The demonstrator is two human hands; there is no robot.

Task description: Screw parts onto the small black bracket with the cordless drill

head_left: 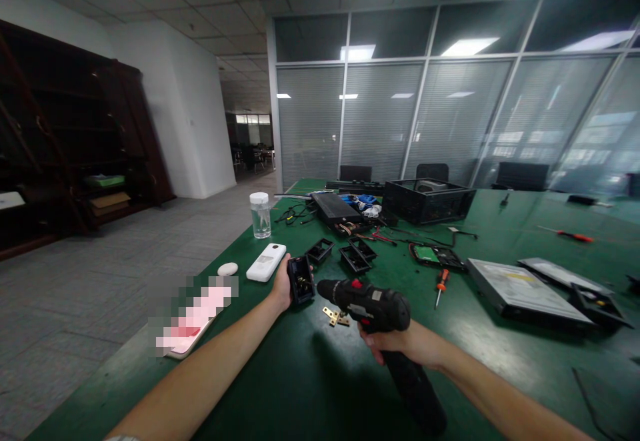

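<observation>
My left hand point(283, 286) is closed around a black plastic box point(301, 281), its open side turned toward me with small brass-coloured bits inside. In my right hand point(400, 344) is a black cordless drill point(370, 304) with red buttons, gripped by its handle. The drill's chuck points left at the box, a small gap apart; whether a bit is fitted I cannot tell. Below the chuck, several brass-coloured metal plates point(334, 315) lie on the green table. Just beyond the box sit more black plastic boxes point(356, 259) of similar look.
On the left are a white power bank point(267, 262), a clear bottle point(261, 217) and a blurred-out pink phone-like object point(200, 321). An orange screwdriver point(442, 284) and a metal drive point(527, 294) lie to the right. Behind stands a black computer case point(429, 202) beside tangled cables.
</observation>
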